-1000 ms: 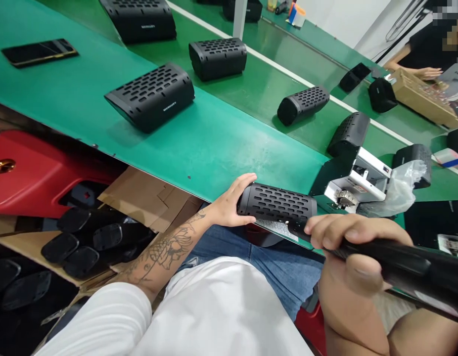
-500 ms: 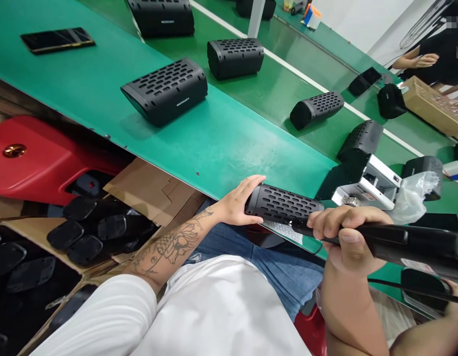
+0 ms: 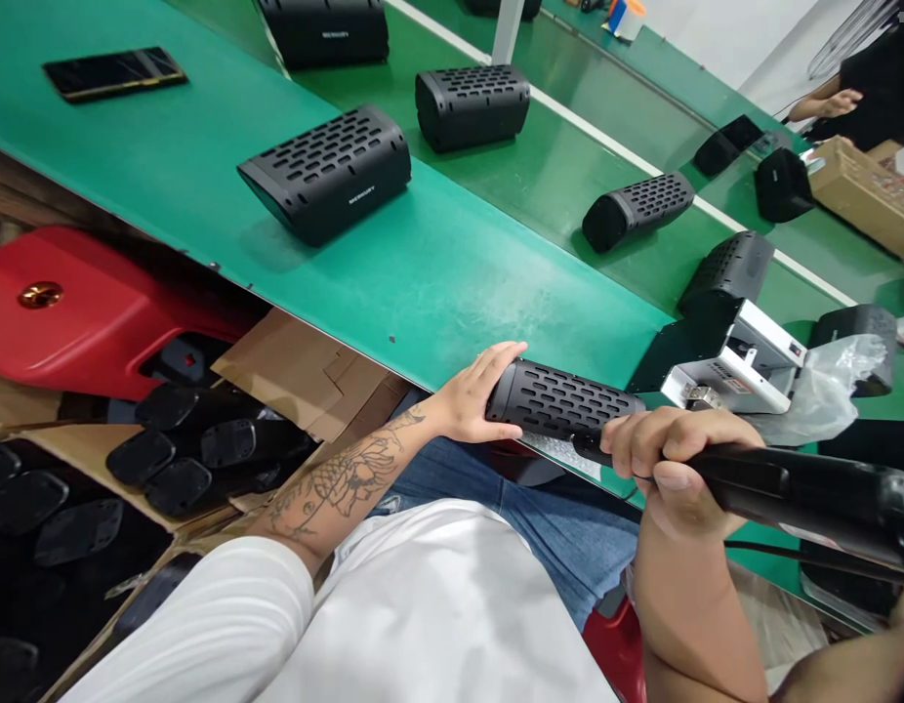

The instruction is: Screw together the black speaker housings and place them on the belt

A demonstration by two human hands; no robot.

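My left hand clasps the left end of a black perforated speaker, thumb along its near side and fingers over the far side. The speaker lies at the near edge of the green bench. In my right hand is a black corded electric screwdriver, held almost level, its nose against or just over the speaker's near right side. The exact tip contact is hidden. A white and black screw feeder stands just beyond my right hand.
More speakers stand along the darker green strip, and one marked speaker sits on the bench near a phone. Left below are a red stool and cartons of black parts. A person works far right.
My right hand has shifted slightly left, and the screwdriver's rear end has dipped a little. The left hand keeps its hold on the speaker. The whole view has shifted slightly.
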